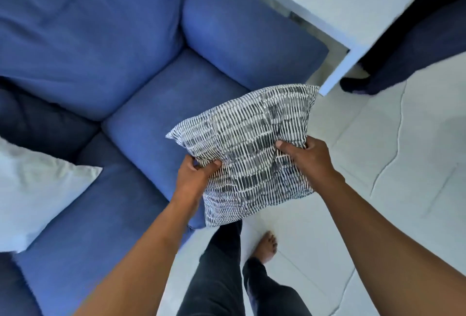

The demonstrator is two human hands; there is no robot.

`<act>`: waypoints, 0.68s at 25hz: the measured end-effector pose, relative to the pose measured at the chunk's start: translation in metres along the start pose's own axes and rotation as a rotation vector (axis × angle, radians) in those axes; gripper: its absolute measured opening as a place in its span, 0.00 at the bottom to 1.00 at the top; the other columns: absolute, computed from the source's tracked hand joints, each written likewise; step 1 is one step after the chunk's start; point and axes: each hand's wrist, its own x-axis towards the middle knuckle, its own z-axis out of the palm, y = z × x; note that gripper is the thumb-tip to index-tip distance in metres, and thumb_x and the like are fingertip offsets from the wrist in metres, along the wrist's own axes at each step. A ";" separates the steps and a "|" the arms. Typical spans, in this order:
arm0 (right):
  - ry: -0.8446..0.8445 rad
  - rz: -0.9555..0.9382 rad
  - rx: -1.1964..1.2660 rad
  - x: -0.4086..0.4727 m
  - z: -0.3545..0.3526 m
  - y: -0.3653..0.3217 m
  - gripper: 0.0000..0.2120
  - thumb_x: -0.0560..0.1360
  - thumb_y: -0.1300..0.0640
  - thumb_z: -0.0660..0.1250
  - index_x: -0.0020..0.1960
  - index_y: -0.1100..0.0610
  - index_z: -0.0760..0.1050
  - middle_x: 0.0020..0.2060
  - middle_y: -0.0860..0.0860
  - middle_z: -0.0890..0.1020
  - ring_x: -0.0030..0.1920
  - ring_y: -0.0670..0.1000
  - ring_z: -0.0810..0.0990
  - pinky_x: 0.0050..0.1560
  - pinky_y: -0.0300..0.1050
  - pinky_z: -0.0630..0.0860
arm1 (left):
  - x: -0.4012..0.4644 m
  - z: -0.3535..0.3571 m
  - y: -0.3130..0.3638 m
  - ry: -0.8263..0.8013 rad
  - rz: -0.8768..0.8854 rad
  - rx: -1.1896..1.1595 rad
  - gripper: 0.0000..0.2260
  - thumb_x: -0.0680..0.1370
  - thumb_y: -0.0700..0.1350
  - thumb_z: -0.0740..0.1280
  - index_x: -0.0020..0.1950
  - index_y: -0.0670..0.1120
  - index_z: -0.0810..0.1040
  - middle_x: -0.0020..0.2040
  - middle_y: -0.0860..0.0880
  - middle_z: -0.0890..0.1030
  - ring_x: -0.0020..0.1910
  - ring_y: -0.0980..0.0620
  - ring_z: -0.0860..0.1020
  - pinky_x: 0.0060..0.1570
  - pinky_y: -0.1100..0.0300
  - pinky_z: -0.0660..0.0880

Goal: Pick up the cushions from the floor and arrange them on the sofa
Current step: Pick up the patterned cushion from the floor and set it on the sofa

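Head view. The blue sofa (pixel 141 68) fills the left and upper-left of the frame; its right armrest ends near a white desk (pixel 353 5) at the upper right, with a narrow strip of floor between them. The pale tiled floor (pixel 390 164) is open to the right of the sofa front. A second person's dark-clothed leg (pixel 403 45) stands beside the desk. The seat section nearest the armrest is bare. A white cushion (pixel 37 189) lies on the seat at the left edge, well apart from the hands.

The patterned cushion (pixel 249 149), black-and-white striped, is held in the air over the front edge of the sofa seat, partly above the seat and partly above the floor. It is tilted, its far corner pointing toward the desk leg.

The left hand (pixel 194 177) is closed on the cushion's near-left edge, thumb on top and fingers curled beneath, bunching the fabric. The right hand (pixel 307 156) is closed on the near-right edge, thumb pressed onto the top face, the remaining fingers hidden behind the cushion. The person's own legs and a bare foot (pixel 267 245) stand on the floor just beside the sofa front.
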 end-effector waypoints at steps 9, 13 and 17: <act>-0.191 -0.068 -0.260 0.085 0.159 -0.136 0.07 0.70 0.55 0.81 0.45 0.51 0.84 0.43 0.49 0.88 0.47 0.57 0.87 0.54 0.54 0.84 | 0.077 -0.138 0.062 0.192 -0.060 -0.230 0.20 0.75 0.37 0.78 0.66 0.42 0.80 0.60 0.44 0.88 0.48 0.52 0.86 0.57 0.41 0.82; -0.260 -0.073 -0.256 0.121 0.234 -0.179 0.14 0.69 0.56 0.81 0.53 0.55 0.84 0.49 0.52 0.88 0.51 0.58 0.86 0.59 0.58 0.83 | 0.123 -0.185 0.090 0.251 -0.054 -0.274 0.16 0.77 0.36 0.76 0.64 0.41 0.81 0.48 0.48 0.86 0.30 0.63 0.79 0.57 0.41 0.77; -0.296 -0.052 -0.267 0.161 0.283 -0.199 0.22 0.66 0.53 0.82 0.57 0.58 0.84 0.53 0.55 0.88 0.55 0.60 0.86 0.60 0.55 0.83 | 0.164 -0.210 0.106 0.301 -0.102 -0.262 0.10 0.76 0.38 0.77 0.53 0.48 0.81 0.48 0.48 0.86 0.42 0.56 0.85 0.57 0.40 0.81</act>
